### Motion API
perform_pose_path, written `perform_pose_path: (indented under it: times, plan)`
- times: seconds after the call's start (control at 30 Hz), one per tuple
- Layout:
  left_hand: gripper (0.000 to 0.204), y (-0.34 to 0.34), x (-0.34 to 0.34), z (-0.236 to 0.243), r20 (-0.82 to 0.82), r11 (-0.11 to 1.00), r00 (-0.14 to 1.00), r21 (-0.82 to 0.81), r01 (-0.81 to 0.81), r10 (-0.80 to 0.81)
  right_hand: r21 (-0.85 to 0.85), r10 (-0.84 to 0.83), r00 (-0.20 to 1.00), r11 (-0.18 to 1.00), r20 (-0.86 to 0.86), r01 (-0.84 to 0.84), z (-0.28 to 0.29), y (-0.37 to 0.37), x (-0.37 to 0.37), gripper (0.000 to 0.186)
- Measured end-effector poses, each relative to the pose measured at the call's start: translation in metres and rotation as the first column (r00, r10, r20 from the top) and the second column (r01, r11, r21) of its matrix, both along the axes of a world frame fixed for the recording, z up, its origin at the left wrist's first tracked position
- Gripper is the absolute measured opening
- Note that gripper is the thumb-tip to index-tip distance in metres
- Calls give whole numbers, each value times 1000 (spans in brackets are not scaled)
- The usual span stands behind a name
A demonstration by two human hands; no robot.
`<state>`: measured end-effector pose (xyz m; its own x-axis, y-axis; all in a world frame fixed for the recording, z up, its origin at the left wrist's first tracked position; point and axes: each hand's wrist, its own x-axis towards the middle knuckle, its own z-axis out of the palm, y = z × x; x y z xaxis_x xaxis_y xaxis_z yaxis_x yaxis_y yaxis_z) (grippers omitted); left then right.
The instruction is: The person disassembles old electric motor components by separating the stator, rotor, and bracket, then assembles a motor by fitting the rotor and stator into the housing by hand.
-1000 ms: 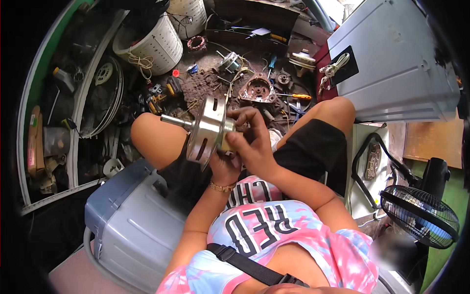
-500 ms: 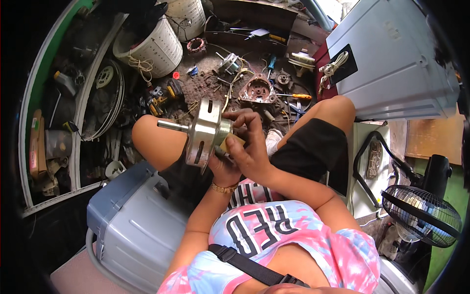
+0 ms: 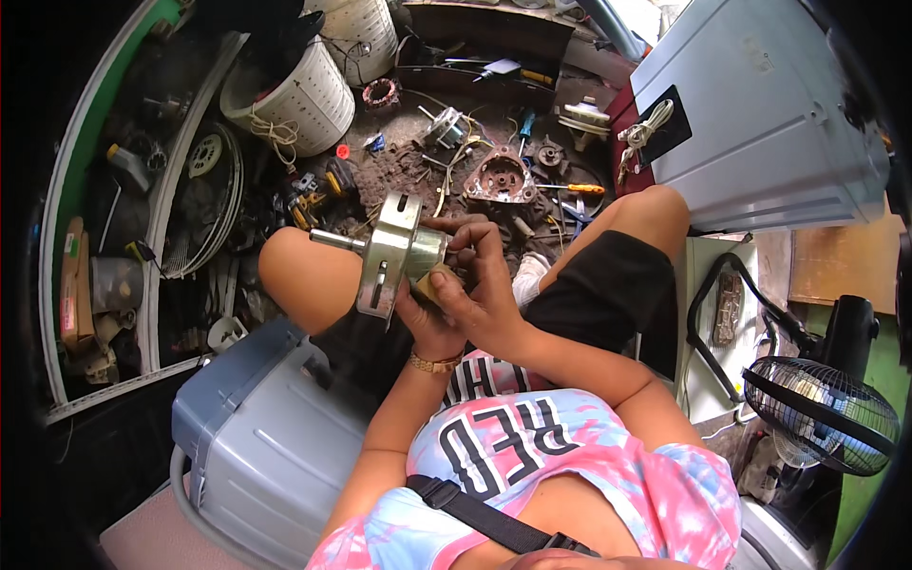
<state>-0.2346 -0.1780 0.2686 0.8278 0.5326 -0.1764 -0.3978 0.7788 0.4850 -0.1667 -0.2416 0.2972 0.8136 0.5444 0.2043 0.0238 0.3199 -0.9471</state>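
Observation:
A silvery metal motor housing (image 3: 391, 252) with slots round its drum and a long shaft pointing left is held above my lap. My left hand (image 3: 432, 328), below a gold wrist band, supports it from underneath; its thumb rests near the rim and its other fingers are mostly hidden. My right hand (image 3: 480, 290) is closed on a small tan folded piece (image 3: 429, 288), like sandpaper, pinned under the thumb against the housing's narrower right end. The fingers of that hand curl over the top of this end.
Ahead on the dirty ground lie a triangular rusty casting (image 3: 501, 177), an orange screwdriver (image 3: 579, 187), a yellow-black power tool (image 3: 309, 204) and a small motor (image 3: 445, 126). White baskets (image 3: 313, 104) stand behind. A grey-blue appliance casing (image 3: 256, 418) is left; a fan (image 3: 819, 404) stands right.
The housing has turned slightly in my hands, its shaft shifting a little. My right thumb and the tan piece have slid a short way left and down along its narrow end.

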Motion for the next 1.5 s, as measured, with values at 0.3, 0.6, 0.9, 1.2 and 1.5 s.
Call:
perform_pose_path:
  times: [0.3, 0.6, 0.9, 1.2, 1.5]
  plan:
    - [71, 0, -5, -9, -7, 997, 999, -70, 39, -40, 102, 17, 997, 995, -74, -9, 9, -2, 1, 31]
    - [64, -7, -1, -2, -106, 996, 994, 78, 31, -23, 29, -52, 992, 998, 118, 49, 7, -6, 0, 31]
    - [64, -7, 1, -3, -52, 1000, 998, 0, 30, -30, 90, -38, 988, 996, 151, 24, 9, -6, 8, 31]
    - [61, -10, 3, 0, -37, 997, 999, -73, 16, -19, 52, -2, 999, 999, -38, 4, 10, -8, 11, 33]
    - [59, -10, 7, 3, -10, 1000, 1000, -25, 17, -17, -33, 32, 972, 999, -231, -41, 17, -8, 17, 37]
